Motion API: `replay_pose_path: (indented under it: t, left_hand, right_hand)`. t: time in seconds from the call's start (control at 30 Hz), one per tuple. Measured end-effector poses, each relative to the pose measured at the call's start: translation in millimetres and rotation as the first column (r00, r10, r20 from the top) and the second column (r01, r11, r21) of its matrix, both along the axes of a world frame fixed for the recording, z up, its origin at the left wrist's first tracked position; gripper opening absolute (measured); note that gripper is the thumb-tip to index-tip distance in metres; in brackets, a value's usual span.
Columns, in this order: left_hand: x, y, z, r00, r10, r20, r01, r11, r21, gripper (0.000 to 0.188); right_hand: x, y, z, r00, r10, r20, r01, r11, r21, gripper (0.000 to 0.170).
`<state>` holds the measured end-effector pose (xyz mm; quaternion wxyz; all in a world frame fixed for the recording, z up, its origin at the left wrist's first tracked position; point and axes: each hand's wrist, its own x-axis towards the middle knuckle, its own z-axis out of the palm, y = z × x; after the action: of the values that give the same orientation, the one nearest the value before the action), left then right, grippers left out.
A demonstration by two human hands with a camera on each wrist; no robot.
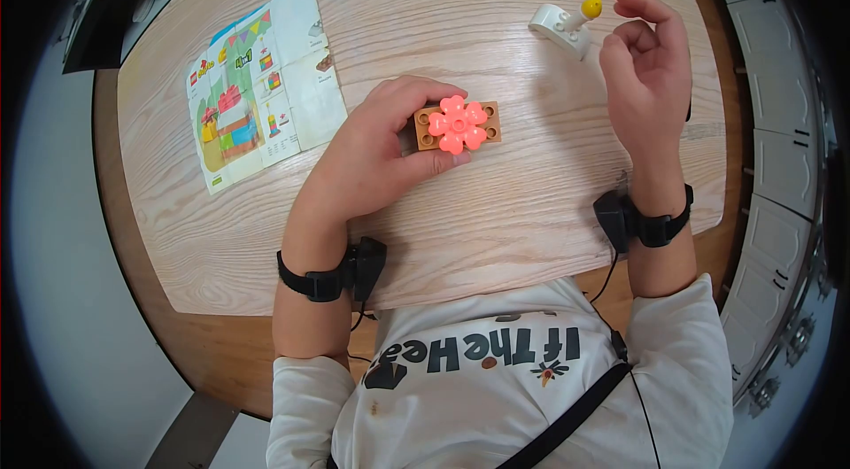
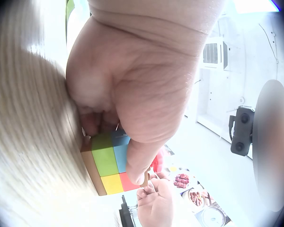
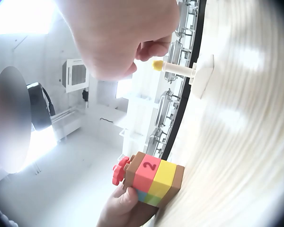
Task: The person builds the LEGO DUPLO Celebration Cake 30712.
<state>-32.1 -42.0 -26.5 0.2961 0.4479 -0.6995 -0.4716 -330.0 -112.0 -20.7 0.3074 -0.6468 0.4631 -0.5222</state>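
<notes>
My left hand (image 1: 376, 146) grips a small stack of toy building bricks (image 3: 156, 177) standing on the table. Its middle layers are red, yellow, green and blue, between a brown brick at the bottom and another on top. The red brick bears a number 2. A coral-pink flower piece (image 1: 459, 125) sits on the top studs. Further right stands a white candle with a yellow flame (image 1: 592, 8), fixed on a white brick with a rounded end (image 1: 558, 26). Just right of this candle, my right hand (image 1: 651, 57) hovers with loosely bent fingers, holding nothing.
A creased instruction leaflet (image 1: 257, 88) with a cake picture lies left of the bricks on the wooden table (image 1: 398, 17). The table's near edge runs close to my shirt. White cabinets (image 1: 779, 141) line the right side.
</notes>
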Motion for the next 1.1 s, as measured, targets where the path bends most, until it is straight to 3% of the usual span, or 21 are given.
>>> replay_pose_path:
  t: [0.03, 0.13, 0.23, 0.33, 0.37, 0.47, 0.7, 0.8, 0.87, 0.97, 1.1]
  left_hand:
    - [0, 0, 1, 1.000, 0.004, -0.006, -0.004, 1.000, 0.014, 0.059]
    - [0, 0, 3, 1.000, 0.004, 0.000, -0.004, 1.000, 0.028, 0.059]
    - [1, -1, 2, 0.999, -0.018, 0.029, 0.018, 1.000, -0.001, 0.060]
    - [2, -1, 1, 1.000, -0.025, 0.008, 0.025, 1.000, 0.008, 0.060]
    - [2, -1, 1, 1.000, -0.024, -0.002, 0.024, 1.000, 0.014, 0.060]
    - [2, -1, 0, 1.000, -0.029, -0.009, 0.029, 0.999, 0.017, 0.060]
    - [2, -2, 1, 0.999, -0.020, -0.043, 0.024, 0.997, 0.076, 0.063]
    - [-4, 4, 3, 0.986, 0.100, -0.136, -0.072, 0.977, 0.199, 0.070]
    - [-2, 2, 7, 0.997, 0.071, -0.041, -0.064, 0.987, 0.145, 0.073]
    - [-3, 2, 2, 0.994, 0.098, -0.045, -0.093, 0.990, 0.102, 0.074]
    - [-2, 3, 1, 0.992, 0.114, -0.061, -0.107, 0.988, 0.113, 0.074]
  right_hand:
    - [2, 1, 0, 0.996, 0.030, 0.084, -0.027, 0.999, -0.040, 0.045]
    - [7, 7, 4, 0.979, 0.190, 0.075, -0.183, 0.979, -0.090, 0.041]
    - [4, 16, 15, 0.856, 0.491, -0.164, -0.446, 0.860, 0.248, 0.044]
    - [16, 21, 13, 0.701, 0.680, -0.215, -0.547, 0.707, 0.449, 0.052]
    - [18, 21, 9, 0.687, 0.679, -0.257, -0.570, 0.724, 0.388, 0.061]
    - [22, 22, 9, 0.710, 0.674, -0.202, -0.557, 0.714, 0.424, 0.061]
    - [35, 31, 0, 0.783, 0.563, -0.264, -0.493, 0.820, 0.290, 0.046]
    - [31, 26, 5, 0.803, 0.517, -0.297, -0.451, 0.853, 0.264, 0.042]
    - [23, 20, 7, 0.814, 0.459, -0.356, -0.397, 0.887, 0.236, 0.042]
    - [23, 19, 10, 0.868, 0.407, -0.284, -0.357, 0.910, 0.213, 0.040]
    - [26, 15, 0, 0.965, 0.223, -0.136, -0.192, 0.959, 0.210, 0.035]
